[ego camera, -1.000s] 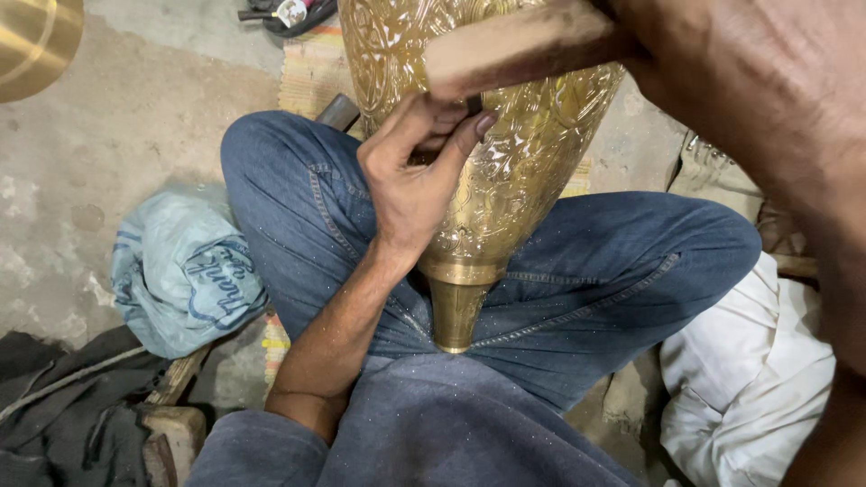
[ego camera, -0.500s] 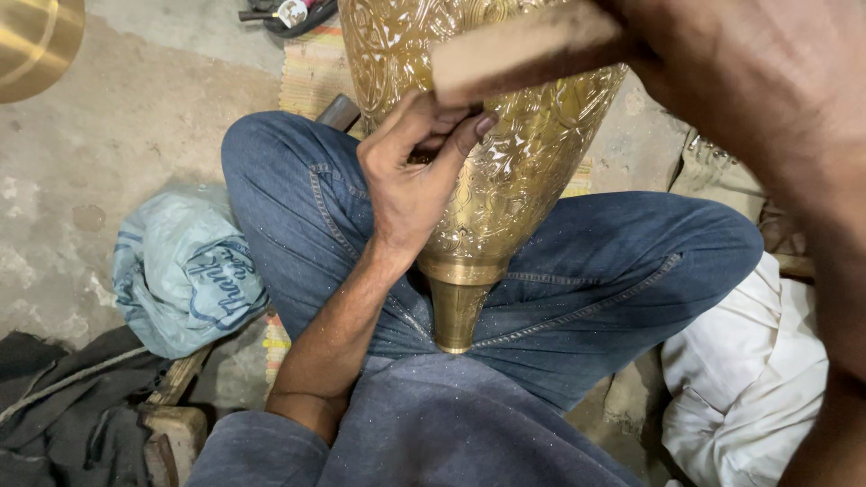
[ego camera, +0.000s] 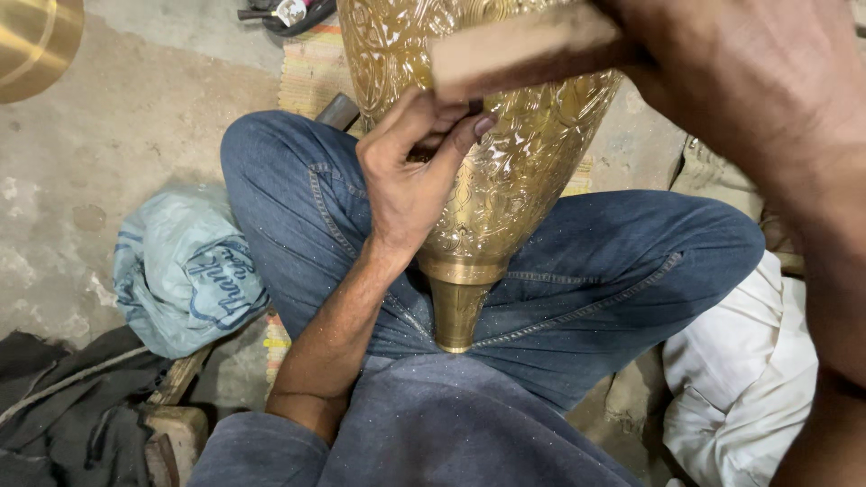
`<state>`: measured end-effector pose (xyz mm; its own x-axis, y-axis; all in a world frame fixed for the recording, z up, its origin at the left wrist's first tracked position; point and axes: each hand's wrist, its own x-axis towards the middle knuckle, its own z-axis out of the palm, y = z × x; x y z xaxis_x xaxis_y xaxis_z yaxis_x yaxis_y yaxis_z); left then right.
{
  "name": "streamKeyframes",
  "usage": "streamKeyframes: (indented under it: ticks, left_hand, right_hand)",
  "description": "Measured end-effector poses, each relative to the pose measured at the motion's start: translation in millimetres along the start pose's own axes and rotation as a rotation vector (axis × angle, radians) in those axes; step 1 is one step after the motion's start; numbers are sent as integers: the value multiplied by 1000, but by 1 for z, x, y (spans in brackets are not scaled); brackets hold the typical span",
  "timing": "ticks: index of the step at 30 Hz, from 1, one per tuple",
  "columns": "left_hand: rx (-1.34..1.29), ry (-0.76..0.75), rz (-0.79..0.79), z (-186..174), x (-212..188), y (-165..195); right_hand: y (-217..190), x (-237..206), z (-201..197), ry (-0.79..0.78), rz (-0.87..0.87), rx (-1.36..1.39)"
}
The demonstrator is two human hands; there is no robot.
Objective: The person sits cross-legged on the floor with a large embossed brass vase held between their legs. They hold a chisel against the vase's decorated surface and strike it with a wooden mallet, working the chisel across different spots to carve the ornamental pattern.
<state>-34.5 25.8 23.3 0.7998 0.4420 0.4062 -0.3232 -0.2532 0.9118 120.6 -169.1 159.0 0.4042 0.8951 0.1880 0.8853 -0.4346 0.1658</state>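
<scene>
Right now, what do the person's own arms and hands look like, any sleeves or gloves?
Both hands are bare: no gloves, rings or watch visible. The left hand and its forearm are uncovered up to the elbow. The right hand is close to the camera and blurred, with no sleeve showing.

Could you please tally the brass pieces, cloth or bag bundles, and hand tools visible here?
Brass pieces: 2, engraved brass vase, plain brass vessel
Bundles: 3, pale blue bag, white cloth, dark cloth
Hand tools: 1, wooden mallet
Total: 6
</scene>
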Motion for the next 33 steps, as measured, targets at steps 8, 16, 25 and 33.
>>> streamKeyframes:
  ticks: [8,16,25,33]
  left_hand:
    - [48,-20,23,0,3,-6]
    - [14,-8,53,0,1,-9]
    - [53,-37,45,-2,1,-12]
    - [28,-63,14,-4,3,-10]
  right_hand:
    - [-3,-5,2,-84,-39,-252]
    - [-3,-5,-2,-16,49,-11]
    - [-13,4,-13,7,55,-26]
    - [-6,-5,-2,46,44,99]
